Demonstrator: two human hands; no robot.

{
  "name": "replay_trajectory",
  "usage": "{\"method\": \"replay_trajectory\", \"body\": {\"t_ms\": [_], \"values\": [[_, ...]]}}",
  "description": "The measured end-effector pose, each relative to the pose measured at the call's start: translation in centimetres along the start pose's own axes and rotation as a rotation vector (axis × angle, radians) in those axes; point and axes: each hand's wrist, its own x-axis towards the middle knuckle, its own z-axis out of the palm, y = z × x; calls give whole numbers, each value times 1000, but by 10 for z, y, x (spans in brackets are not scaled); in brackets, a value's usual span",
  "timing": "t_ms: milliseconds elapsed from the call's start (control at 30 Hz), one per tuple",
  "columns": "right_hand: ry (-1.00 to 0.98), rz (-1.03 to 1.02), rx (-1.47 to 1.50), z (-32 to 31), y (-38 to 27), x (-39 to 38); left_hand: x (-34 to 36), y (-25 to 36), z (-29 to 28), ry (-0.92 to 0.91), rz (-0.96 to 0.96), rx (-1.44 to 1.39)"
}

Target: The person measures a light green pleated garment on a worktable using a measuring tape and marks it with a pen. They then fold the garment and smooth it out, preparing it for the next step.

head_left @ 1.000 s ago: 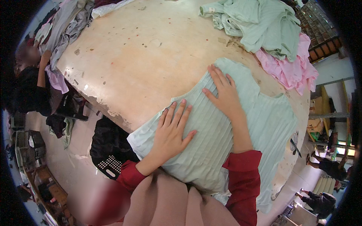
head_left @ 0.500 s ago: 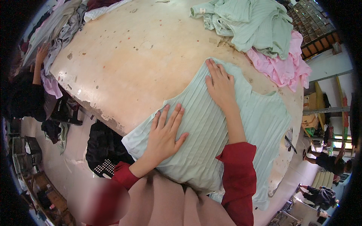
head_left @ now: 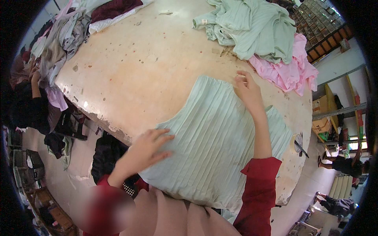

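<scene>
A pale green pleated sleeveless garment point(head_left: 208, 145) lies on the worktable in front of me, its narrow top pointing away. Part of it shows beyond my right forearm, its neckline partly covered. My left hand point(head_left: 151, 149) is at the garment's left edge, fingers apart and slightly blurred; whether it touches the cloth I cannot tell. Just beyond the garment's upper right corner is my right hand point(head_left: 249, 92), its fingers curled toward the thumb. Whatever those fingers may hold is too small to make out.
A heap of pale green pleated clothes point(head_left: 264, 31) lies at the far right, over pink cloth point(head_left: 281, 74). A tape roll point(head_left: 297, 142) with a dark-handled tool sits at the table's right edge. Grey and maroon clothes point(head_left: 116, 10) are piled far left, near another person's hand point(head_left: 35, 76).
Both hands have lifted from lying flat on the garment; the left shifted left, the right moved right and curled. The garment's top has shifted left, and less of its right part shows.
</scene>
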Motion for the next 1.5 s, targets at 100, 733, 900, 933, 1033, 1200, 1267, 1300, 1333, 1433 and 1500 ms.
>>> {"method": "replay_trajectory", "body": {"t_ms": [100, 733, 900, 933, 1033, 1200, 1267, 1300, 1333, 1433, 1500], "values": [[106, 111, -198, -3, 5, 4, 52, -20, -28, 92, -313, -434], [163, 44, 615, 27, 43, -6, 229, -47, 6, 74, -639, -1545], [193, 48, 601, 24, 46, -10, 225, -42, -1, 278, -355, -1249], [199, 23, 568, 23, 47, -10, 225, -42, -4, 343, -345, -1129], [207, -51, 495, 20, 48, -9, 224, -45, -10, 324, -313, -1091], [226, -72, 479, 20, 48, -7, 220, -49, -15, 249, -259, -1090], [231, -62, 503, 21, 48, -7, 218, -50, -17, 224, -218, -1066], [232, -47, 519, 21, 48, -7, 217, -51, -19, 212, -201, -1060], [235, -44, 518, 22, 48, -7, 216, -51, -19, 203, -186, -1051], [229, -19, 536, 22, 48, -6, 215, -51, -21, 165, -115, -1080], [215, -20, 573, 21, 49, -6, 215, -50, -21, 184, -142, -1057]]}}
